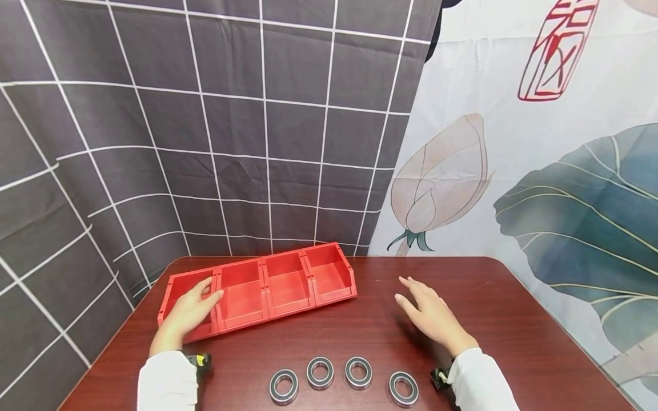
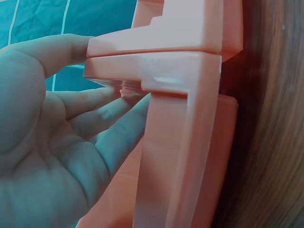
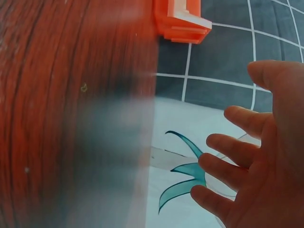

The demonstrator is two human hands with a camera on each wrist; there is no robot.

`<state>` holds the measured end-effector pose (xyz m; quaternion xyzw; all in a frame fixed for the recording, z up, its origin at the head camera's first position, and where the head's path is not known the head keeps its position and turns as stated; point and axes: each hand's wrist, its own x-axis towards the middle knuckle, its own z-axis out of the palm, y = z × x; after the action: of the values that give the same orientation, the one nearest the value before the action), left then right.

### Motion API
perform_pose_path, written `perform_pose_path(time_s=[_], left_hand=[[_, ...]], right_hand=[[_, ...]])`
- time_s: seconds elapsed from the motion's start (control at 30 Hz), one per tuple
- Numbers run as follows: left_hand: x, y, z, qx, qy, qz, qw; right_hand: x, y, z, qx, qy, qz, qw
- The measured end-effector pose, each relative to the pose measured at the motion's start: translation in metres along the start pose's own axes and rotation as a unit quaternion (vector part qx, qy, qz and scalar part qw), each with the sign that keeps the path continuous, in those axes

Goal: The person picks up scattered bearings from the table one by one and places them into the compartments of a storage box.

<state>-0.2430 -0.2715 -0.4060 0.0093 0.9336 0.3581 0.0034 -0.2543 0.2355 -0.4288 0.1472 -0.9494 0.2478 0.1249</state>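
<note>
Head: my left hand [image 1: 190, 311] is pinching the red bin [image 1: 267, 297] slanting toward upper right; right hand [image 1: 430, 314] is hovering spread, empty.

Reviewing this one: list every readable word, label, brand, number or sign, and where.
None is readable for certain.
Red seal mark on white hanging: stylised, cut off at top, unreadable.
Four bearings: any lettering too small.
Red bins: no lettering visible.

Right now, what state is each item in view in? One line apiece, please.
Red bin row: upright, open-topped, slanted across the table.
Four bearings: lying flat, apart.
Left hand: gripping the red bin row.
Right hand: open, holding nothing.
Grey cloth: hanging, creased.
White cloth: hanging.
</note>
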Motion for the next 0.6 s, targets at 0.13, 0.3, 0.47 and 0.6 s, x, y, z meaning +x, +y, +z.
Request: perform_pose_path(time_s=[0.13, 0.3, 0.47, 0.6], left_hand=[[0.0030, 0.0044, 0.0043, -0.004, -0.001, 0.005, 1.0000], [0.0054, 0.0055, 0.0068, -0.010, -0.005, 0.008, 0.9999], [0.0054, 0.0072, 0.0075, -0.012, -0.007, 0.007, 0.9999], [0.0061, 0.0106, 0.0095, -0.018, -0.015, 0.007, 0.9997]], right_hand=[[-0.0006, -0.0003, -0.0017, -0.004, 0.002, 0.001, 1.0000], [0.0004, -0.0004, -0.0022, -0.007, 0.004, 0.002, 1.0000], [0.0009, 0.0012, -0.0012, -0.010, 0.003, 0.002, 0.9999], [0.0001, 0.0032, 0.0005, -0.013, 0.005, 0.004, 0.9999]])
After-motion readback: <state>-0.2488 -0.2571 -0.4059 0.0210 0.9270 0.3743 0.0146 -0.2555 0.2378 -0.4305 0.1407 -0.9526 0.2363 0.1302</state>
